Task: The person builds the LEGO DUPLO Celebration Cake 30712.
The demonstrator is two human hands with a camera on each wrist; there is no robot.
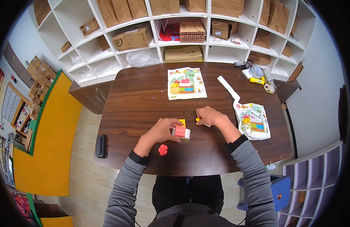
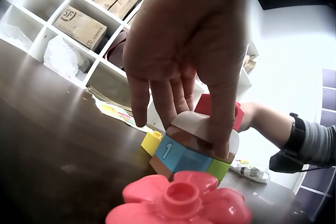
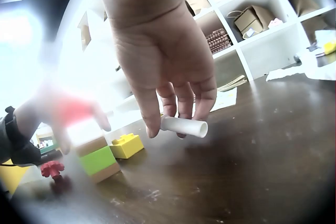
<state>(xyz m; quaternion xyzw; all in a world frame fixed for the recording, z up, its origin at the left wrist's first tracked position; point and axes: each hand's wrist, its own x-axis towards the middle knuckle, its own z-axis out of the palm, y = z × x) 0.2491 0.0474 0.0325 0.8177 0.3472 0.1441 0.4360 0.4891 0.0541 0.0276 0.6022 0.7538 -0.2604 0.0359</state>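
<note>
My left hand (image 1: 160, 130) grips a stack of toy building bricks (image 2: 189, 157) by the white curved piece near its top, thumb on one side and fingers on the other. A red piece (image 1: 180, 131) tops the stack; blue with a "1", green and brown show lower down. Beside the stack is a yellow brick (image 3: 127, 147). My right hand (image 1: 213, 116) pinches a small white toy candle (image 3: 184, 126) with a yellow tip (image 1: 198, 119), lying sideways low over the table. A red toy flower (image 1: 163, 150) rests on the table near my left wrist.
An instruction sheet or packet (image 1: 187, 84) lies at the back of the brown table (image 1: 137, 90). To the right are an opened packet (image 1: 254, 121) and its torn strip (image 1: 228, 87). A black case (image 1: 101, 146) sits at the left edge. Shelves stand behind.
</note>
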